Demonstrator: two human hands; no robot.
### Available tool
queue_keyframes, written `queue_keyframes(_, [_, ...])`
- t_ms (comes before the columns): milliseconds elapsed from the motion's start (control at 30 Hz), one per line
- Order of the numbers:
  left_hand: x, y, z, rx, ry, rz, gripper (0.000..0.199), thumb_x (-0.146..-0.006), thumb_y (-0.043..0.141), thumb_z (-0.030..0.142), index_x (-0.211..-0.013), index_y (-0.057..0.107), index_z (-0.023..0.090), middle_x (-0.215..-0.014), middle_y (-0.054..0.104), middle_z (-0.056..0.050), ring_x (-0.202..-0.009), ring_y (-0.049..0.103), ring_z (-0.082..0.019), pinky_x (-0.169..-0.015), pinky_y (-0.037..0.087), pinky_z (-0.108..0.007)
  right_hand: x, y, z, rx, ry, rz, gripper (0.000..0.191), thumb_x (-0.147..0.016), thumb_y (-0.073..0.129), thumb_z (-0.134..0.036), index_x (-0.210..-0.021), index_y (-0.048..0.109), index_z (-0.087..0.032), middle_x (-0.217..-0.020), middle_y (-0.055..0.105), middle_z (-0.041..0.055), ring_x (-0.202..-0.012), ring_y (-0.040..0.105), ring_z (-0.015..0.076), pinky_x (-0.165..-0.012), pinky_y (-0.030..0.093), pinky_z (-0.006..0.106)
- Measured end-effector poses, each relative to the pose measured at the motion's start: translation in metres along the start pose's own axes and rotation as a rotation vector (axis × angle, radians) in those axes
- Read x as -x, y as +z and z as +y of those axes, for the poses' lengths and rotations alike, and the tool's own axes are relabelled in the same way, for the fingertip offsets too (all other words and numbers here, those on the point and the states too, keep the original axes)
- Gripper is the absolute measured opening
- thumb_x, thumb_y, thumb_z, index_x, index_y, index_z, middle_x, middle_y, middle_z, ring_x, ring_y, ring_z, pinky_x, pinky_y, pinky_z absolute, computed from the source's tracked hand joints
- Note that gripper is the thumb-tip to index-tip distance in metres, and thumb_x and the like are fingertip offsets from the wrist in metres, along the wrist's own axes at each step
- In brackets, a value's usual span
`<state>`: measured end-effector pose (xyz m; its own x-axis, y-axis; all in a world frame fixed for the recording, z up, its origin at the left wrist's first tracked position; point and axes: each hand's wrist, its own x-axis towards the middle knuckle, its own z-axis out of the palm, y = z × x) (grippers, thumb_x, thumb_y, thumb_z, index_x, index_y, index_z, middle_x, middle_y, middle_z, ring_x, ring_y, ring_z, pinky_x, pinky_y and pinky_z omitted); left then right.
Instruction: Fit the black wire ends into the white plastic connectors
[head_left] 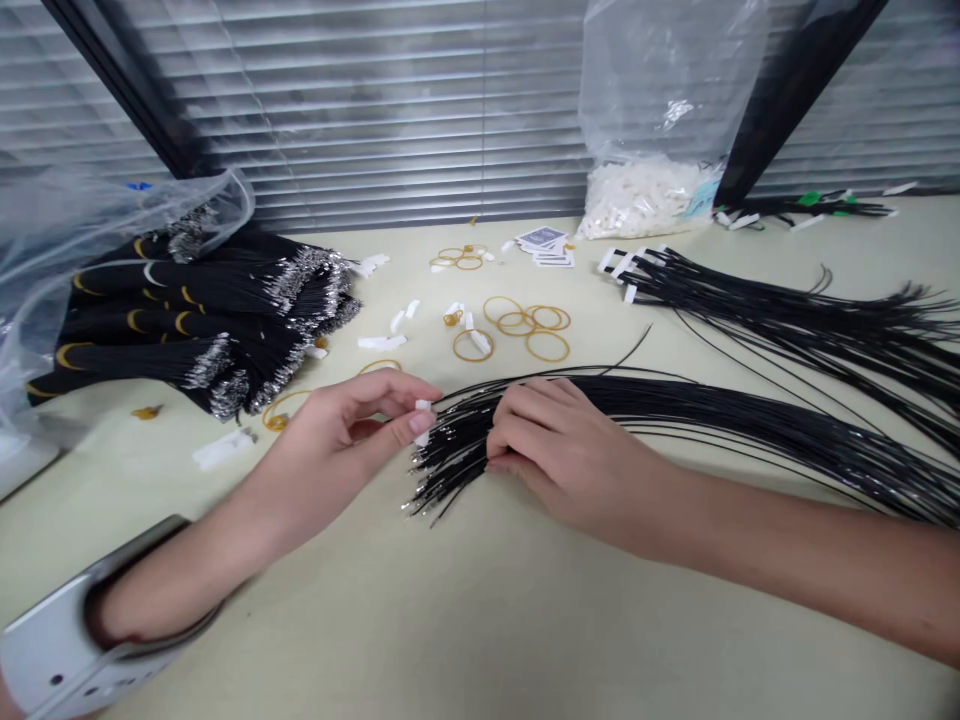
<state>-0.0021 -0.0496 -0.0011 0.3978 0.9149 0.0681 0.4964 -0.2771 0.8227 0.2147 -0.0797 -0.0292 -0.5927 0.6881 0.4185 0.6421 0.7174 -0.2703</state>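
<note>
Between the thumb and fingers of my left hand is a small white plastic connector housing, held upright just left of the wire ends. My right hand rests on a loose bundle of thin black wires, its fingers closed on some of them near their tips. Silvery metal terminals show at the left ends of these wires. The bundle curves away to the right edge of the table. My right fingertips hide exactly which wires they pinch.
Rubber-banded black wire bundles lie at the left by a clear plastic bag. Yellow rubber bands and white housings are scattered mid-table. Wires with white housings lie at right. Behind stand a bag of white parts and playing cards.
</note>
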Motion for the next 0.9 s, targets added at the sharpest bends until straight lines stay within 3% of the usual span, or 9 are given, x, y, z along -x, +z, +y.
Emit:
queue_keyframes(200, [0.001, 0.001, -0.001, 0.027, 0.019, -0.026, 0.019, -0.081, 0.061, 0.034, -0.096, 0.065, 0.023, -0.082, 0.066, 0.000, -0.073, 0.060, -0.011, -0.063, 0.047, -0.017, 0.000, 0.001, 0.000, 0.038, 0.005, -0.058, 0.016, -0.086, 0.038, -0.002, -0.080, 0.045, -0.014, -0.088, 0.050, 0.0052, -0.078, 0.038, 0.0149, -0.071, 0.031, 0.030])
queue_keyframes(367, [0.003, 0.000, 0.002, 0.034, 0.032, -0.027, 0.018, -0.081, 0.061, 0.033, -0.096, 0.065, 0.023, -0.082, 0.066, 0.000, -0.072, 0.061, -0.011, -0.062, 0.048, -0.017, 0.000, 0.000, -0.001, -0.064, 0.045, 0.013, 0.016, -0.086, 0.038, -0.002, -0.079, 0.044, -0.015, -0.081, 0.051, 0.0026, -0.074, 0.042, 0.0129, -0.069, 0.033, 0.028])
queue_keyframes(567, [-0.004, -0.005, -0.003, 0.020, 0.002, 0.019, 0.019, -0.077, 0.066, 0.033, -0.093, 0.065, 0.022, -0.080, 0.067, -0.001, -0.071, 0.063, -0.013, -0.064, 0.051, -0.019, -0.002, -0.005, -0.003, -0.142, 0.060, 0.181, 0.013, -0.090, 0.044, -0.013, -0.085, 0.057, -0.013, -0.079, 0.056, 0.0036, -0.074, 0.049, 0.0121, -0.070, 0.039, 0.026])
queue_keyframes(767, [-0.008, -0.008, -0.004, 0.057, 0.000, 0.018, 0.013, -0.074, 0.069, 0.027, -0.084, 0.064, 0.020, -0.077, 0.068, 0.000, -0.069, 0.063, -0.012, -0.063, 0.051, -0.018, -0.010, -0.010, 0.000, -0.207, 0.188, 0.209, 0.012, -0.085, 0.055, -0.018, -0.073, 0.055, -0.015, -0.069, 0.056, -0.0017, -0.065, 0.049, 0.0083, -0.063, 0.037, 0.023])
queue_keyframes(900, [-0.006, -0.004, 0.000, 0.101, 0.014, -0.018, 0.010, -0.073, 0.071, 0.023, -0.079, 0.064, 0.020, -0.073, 0.068, 0.002, -0.066, 0.062, -0.010, -0.062, 0.051, -0.017, -0.012, -0.009, 0.003, -0.248, 0.235, 0.237, 0.010, -0.084, 0.055, -0.017, -0.075, 0.056, -0.015, -0.070, 0.059, -0.0026, -0.060, 0.049, 0.0070, -0.058, 0.038, 0.021])
